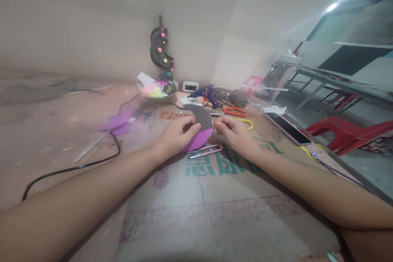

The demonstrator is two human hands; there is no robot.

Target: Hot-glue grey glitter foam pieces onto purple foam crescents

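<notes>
A purple crescent (199,139), its upper part wrapped in grey yarn (199,115), is held just above the cardboard. My left hand (181,131) grips the crescent's left side between thumb and fingers. My right hand (231,131) is closed in a pinch at the crescent's right edge, where the wrapping ends. A short dark bit of yarn shows at those fingertips; the rest of the strand is hard to make out. Pink thread snips (206,151) lie right below the crescent.
Behind the hands are a blue glue gun (204,95), grey yarn balls (238,99), orange-handled scissors (233,111), a small clock (190,86) and a bowl (157,90). A phone (288,127) lies right. Purple pieces (118,122) and a black cable (76,167) lie left.
</notes>
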